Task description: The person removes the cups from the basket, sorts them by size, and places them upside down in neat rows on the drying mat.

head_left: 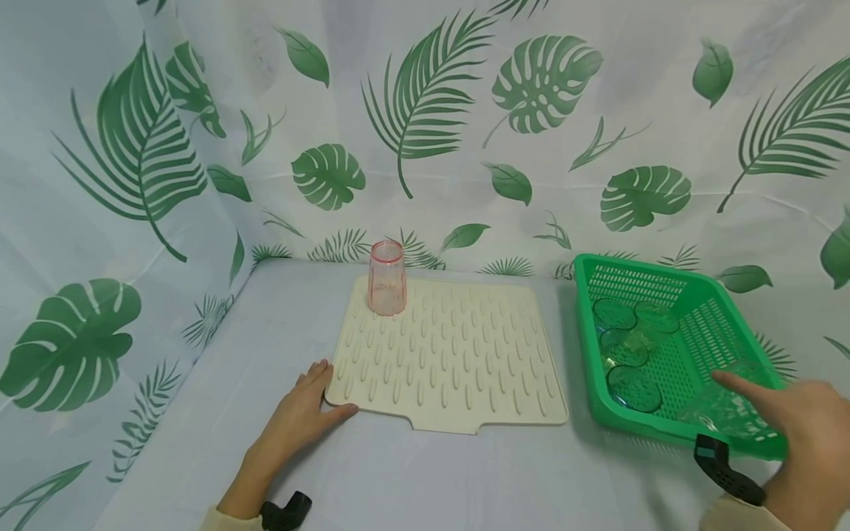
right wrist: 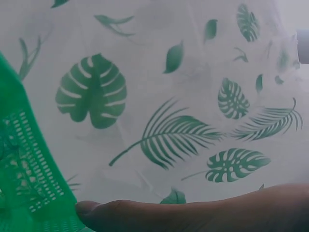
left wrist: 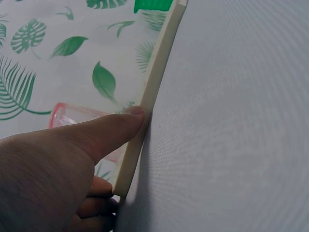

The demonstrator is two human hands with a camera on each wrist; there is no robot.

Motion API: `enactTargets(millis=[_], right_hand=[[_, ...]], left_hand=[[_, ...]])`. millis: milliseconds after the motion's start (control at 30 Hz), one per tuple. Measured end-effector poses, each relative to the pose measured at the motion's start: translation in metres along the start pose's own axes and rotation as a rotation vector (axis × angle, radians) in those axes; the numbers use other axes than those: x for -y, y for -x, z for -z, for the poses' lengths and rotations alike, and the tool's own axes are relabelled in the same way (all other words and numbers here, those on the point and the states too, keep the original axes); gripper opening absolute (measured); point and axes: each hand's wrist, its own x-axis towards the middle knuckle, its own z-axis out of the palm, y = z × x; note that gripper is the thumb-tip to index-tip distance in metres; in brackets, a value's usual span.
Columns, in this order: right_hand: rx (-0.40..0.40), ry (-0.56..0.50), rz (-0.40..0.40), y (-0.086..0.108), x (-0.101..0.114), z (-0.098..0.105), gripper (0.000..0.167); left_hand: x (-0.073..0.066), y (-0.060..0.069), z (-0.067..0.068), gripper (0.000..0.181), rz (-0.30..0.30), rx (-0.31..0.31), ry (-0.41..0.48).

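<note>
A cream drying mat (head_left: pixel 451 354) with raised ridges lies on the white tabletop. My left hand (head_left: pixel 299 409) rests at its front left corner, thumb against the front edge and fingers along the left side. In the left wrist view the thumb (left wrist: pixel 128 118) presses that edge. A pink clear glass (head_left: pixel 387 284) stands at the mat's back left. To the right sits a green basket (head_left: pixel 591 369) with several clear glasses inside. My right hand (head_left: pixel 810 435) is over the basket's front right, one digit stretched out near a patterned clear glass (head_left: pixel 724 405). Its other fingers are hidden.
A white cloth printed with green leaves (head_left: pixel 425 110) hangs behind and to the left. Each wrist wears a black device (head_left: pixel 287 510). The basket's near wall (head_left: pixel 664 428) rises beside the right wrist.
</note>
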Motion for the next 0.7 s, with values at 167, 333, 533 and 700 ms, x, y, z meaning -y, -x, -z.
enactTargets(millis=[167,333,533,700], right_hand=[[0.059,0.029,0.003,-0.001,-0.001,0.0,0.111],[0.066,0.032,0.001,-0.001,0.0,0.0,0.109],[0.018,0.0,0.005,0.006,0.004,0.001,0.103],[-0.071,-0.065,0.024,0.011,0.005,0.003,0.096]], left_hand=[[0.0,0.0,0.001,0.091,0.01,0.004,0.007],[0.0,0.0,0.001,0.092,0.013,0.004,0.001],[0.001,0.0,-0.001,0.091,0.009,0.001,0.002],[0.001,0.0,-0.002,0.091,0.007,-0.001,-0.001]])
